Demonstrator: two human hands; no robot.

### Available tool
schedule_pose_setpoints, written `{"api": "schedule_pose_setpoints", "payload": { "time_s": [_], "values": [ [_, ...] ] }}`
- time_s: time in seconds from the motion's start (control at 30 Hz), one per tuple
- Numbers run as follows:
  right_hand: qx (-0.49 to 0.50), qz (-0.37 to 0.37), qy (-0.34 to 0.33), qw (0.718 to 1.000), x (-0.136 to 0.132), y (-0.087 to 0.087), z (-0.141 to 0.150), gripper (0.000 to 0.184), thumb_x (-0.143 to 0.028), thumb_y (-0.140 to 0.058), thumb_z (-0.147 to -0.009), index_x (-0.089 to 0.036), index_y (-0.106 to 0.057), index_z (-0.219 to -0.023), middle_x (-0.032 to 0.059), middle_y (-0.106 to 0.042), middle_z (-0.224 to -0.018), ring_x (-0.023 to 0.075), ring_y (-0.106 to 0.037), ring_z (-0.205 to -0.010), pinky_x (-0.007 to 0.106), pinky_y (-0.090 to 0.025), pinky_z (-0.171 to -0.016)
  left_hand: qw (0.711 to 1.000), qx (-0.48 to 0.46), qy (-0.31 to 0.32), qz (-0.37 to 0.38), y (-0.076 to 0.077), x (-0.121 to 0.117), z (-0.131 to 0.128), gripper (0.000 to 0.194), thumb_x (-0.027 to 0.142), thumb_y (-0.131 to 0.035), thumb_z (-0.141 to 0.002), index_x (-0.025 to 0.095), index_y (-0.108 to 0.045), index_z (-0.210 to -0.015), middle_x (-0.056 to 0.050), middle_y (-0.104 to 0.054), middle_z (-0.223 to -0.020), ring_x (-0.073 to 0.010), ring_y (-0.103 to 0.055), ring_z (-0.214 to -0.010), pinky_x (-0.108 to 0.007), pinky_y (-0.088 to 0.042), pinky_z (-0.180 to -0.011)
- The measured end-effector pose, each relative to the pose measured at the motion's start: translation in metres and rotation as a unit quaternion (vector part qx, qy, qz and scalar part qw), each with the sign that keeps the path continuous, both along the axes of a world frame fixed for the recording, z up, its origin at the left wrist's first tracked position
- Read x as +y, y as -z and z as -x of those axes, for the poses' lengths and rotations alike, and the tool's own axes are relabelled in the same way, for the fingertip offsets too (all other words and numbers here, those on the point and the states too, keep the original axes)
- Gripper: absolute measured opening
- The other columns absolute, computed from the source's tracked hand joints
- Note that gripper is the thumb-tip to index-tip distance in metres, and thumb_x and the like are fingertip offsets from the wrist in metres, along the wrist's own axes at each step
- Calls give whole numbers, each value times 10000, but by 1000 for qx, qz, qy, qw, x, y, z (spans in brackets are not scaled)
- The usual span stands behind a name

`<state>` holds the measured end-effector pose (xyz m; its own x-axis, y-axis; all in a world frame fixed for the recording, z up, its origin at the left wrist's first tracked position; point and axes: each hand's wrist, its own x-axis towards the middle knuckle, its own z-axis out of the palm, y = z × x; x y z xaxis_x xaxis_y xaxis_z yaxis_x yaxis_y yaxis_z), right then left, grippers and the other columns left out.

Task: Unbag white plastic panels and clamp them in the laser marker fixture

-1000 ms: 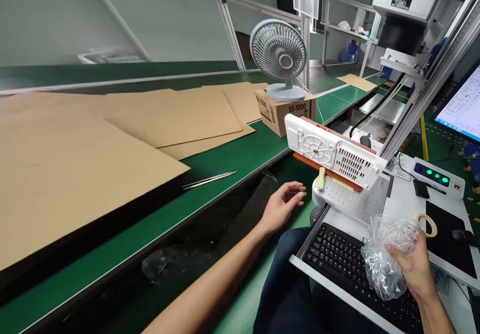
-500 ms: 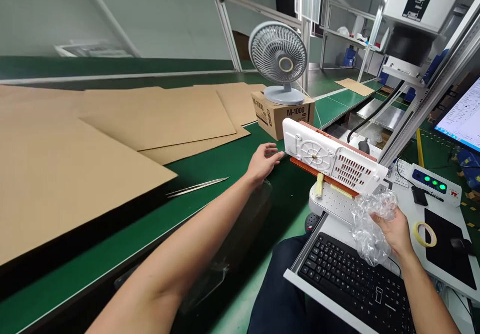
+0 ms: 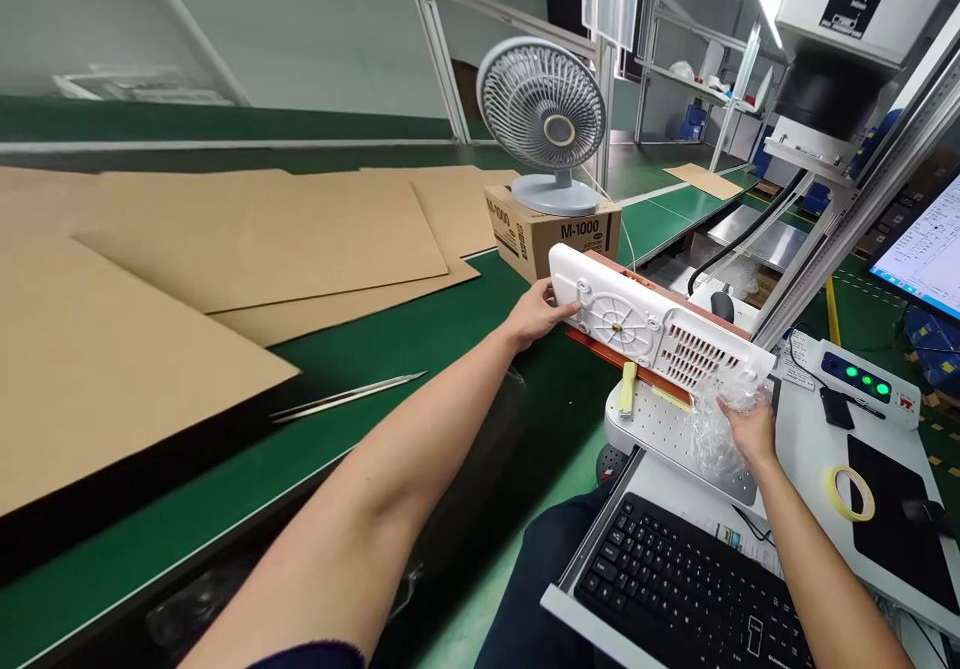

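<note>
White plastic panel [image 3: 652, 327]: our left hand [image 3: 536, 314] fingers clamp its end; right hand [image 3: 742, 427] fingers pinch clear bag [image 3: 709, 429], steadying both on red fixture [image 3: 622, 354].

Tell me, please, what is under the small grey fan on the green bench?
The grey fan stands on a brown cardboard box printed "M-1000", which rests on the green bench. The box is closed, so its contents cannot be seen.

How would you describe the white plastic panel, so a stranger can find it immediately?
Find the grey desk fan on its cardboard box. Just in front, the white plastic panel leans on a red holder, left hand gripping its end. Only it has a spoked circle and slotted vents.
</note>
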<state>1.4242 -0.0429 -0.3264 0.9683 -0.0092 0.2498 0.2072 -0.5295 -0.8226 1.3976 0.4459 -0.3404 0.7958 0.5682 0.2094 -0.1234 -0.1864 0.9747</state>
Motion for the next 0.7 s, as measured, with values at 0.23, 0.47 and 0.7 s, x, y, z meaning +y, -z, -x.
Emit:
{"api": "schedule_pose_setpoints", "payload": {
  "time_s": [0.23,0.47,0.7],
  "values": [
    [-9,14,38,999,16,10,-10,596,-658,-817,-740,-192,-768,-1109,207,-803,-1121,465,-742,-1108,531,-593,-958,999,19,-38,-12,11,-1,-12,997,579,-1019,-566,150,-625,-1375,-184,-741,-1311,-342,-701,-1140,-459,-586,-953],
    [-16,-8,38,999,16,10,-12,484,-570,-824,-753,-196,-790,-1058,184,-816,-1087,438,-757,-1083,533,-605,-961,999,5,-51,-3,2,-8,-11,918,515,-1024,-545,145,-650,-1297,-165,-758,-1249,-336,-690,-1108,-432,-567,-921],
    [-28,-19,22,999,14,10,-9,513,-590,-803,-764,-199,-781,-1095,174,-819,-1129,415,-761,-1113,508,-601,-976,999,-25,-35,6,-2,-11,-11,903,513,-1045,-514,142,-675,-1249,-172,-761,-1272,-331,-692,-1125,-443,-565,-974]
  ]
}}
